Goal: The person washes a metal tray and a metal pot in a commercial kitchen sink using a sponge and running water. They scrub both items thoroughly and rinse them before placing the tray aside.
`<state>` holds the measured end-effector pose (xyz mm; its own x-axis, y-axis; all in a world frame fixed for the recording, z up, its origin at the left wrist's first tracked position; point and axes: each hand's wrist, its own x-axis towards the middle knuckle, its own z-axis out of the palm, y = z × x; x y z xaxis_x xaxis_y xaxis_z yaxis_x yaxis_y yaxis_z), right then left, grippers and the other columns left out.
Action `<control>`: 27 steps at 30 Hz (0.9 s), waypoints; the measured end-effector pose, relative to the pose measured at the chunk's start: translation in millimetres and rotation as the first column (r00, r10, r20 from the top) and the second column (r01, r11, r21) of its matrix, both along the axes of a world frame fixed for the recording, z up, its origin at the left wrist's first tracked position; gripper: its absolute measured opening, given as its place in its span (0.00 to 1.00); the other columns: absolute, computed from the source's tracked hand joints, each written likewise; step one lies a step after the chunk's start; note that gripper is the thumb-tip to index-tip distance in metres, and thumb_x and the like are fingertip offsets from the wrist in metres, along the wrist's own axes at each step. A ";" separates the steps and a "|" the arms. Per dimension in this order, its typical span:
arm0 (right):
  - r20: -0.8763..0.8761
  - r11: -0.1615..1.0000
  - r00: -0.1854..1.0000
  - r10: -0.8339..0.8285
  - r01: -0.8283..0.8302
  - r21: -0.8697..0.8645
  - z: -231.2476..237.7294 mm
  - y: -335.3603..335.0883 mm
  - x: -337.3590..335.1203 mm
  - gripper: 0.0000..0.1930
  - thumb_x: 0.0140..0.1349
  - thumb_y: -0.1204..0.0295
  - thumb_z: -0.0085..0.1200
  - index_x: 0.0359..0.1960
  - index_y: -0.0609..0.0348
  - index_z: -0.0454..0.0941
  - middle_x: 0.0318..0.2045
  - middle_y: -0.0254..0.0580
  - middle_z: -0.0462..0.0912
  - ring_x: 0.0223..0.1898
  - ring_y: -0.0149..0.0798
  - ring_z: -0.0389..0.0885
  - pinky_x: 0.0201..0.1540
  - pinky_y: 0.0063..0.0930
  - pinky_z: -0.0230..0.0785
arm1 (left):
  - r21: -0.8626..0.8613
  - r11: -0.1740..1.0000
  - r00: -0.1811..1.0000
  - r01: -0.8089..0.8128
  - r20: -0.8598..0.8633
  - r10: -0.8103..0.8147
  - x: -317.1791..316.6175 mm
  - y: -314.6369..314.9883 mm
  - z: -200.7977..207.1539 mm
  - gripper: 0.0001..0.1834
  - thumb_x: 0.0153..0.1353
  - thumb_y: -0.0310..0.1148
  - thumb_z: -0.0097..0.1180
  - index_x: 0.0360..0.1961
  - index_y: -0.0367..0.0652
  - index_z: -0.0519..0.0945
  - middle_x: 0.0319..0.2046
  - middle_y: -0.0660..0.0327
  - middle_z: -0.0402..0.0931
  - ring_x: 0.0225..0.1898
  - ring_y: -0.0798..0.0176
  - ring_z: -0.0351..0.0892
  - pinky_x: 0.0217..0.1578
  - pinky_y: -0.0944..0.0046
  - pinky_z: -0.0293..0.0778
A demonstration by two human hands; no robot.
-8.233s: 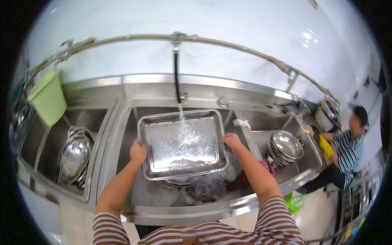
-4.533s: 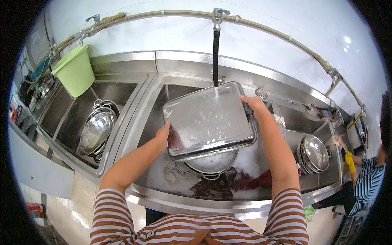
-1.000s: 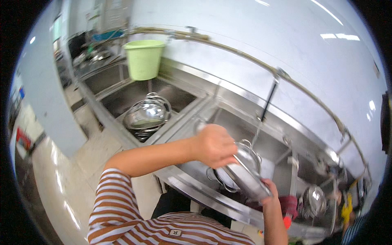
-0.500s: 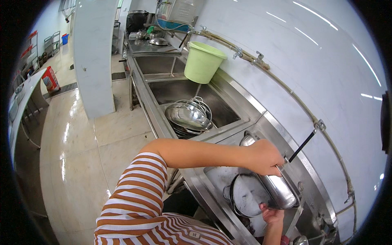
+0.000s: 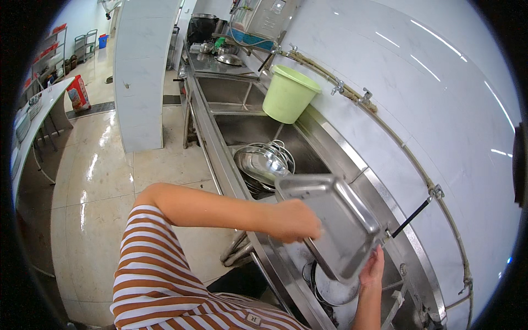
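A rectangular stainless steel pan (image 5: 335, 223) is tilted above the sink, its hollow inner side toward me. My left hand (image 5: 297, 221), slightly blurred, is closed on the pan's near left rim. At the lower right corner of the pan, my right hand (image 5: 372, 268) grips the edge, its fingers partly behind the metal. Beneath the pan, a round pot (image 5: 333, 291) with a side handle stands in the sink, whitish foam in it. The pan hides part of that pot.
Round metal basins (image 5: 263, 165) are stacked in the neighbouring sink (image 5: 308, 151). A light green bucket (image 5: 289, 93) stands behind, by the wall. A pipe with taps (image 5: 363, 99) runs along the wall, and a black spout (image 5: 411, 217) sticks out over the sink's back edge.
The pan has swung up and to the left, from nearly on edge to showing its inside. My left hand moved left with it; my right hand rose slightly.
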<state>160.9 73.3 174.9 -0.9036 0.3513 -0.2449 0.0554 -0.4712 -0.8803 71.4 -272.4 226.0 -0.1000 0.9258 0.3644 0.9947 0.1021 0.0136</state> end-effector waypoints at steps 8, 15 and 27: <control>0.211 0.976 0.960 0.187 -0.206 0.071 -38.5 -3.3 9.0 0.11 0.56 0.66 0.49 0.36 0.59 0.74 0.32 0.42 0.80 0.30 0.39 0.78 0.32 0.34 0.69 | 0.182 0.773 0.777 -0.608 -0.063 0.626 -85.6 -100.1 -29.3 0.13 0.38 0.29 0.56 0.31 0.51 0.76 0.27 0.61 0.72 0.34 0.54 0.75 0.33 0.56 0.72; 0.351 0.994 0.931 0.096 -0.072 -0.081 -79.5 23.4 42.9 0.07 0.54 0.71 0.49 0.31 0.60 0.75 0.25 0.40 0.79 0.24 0.36 0.75 0.27 0.28 0.66 | 0.160 0.424 0.417 -0.891 -0.080 0.906 -196.4 -204.9 -83.5 0.08 0.44 0.27 0.53 0.29 0.48 0.77 0.29 0.59 0.75 0.37 0.53 0.75 0.37 0.55 0.71; 0.468 0.990 0.880 0.078 -0.012 -0.141 -132.4 41.2 86.7 0.05 0.53 0.72 0.49 0.27 0.58 0.74 0.23 0.38 0.78 0.22 0.36 0.74 0.26 0.28 0.65 | 0.135 0.131 0.108 -0.982 -0.160 0.981 -243.0 -227.6 -132.9 0.07 0.49 0.28 0.51 0.28 0.52 0.79 0.29 0.63 0.76 0.42 0.60 0.73 0.45 0.52 0.63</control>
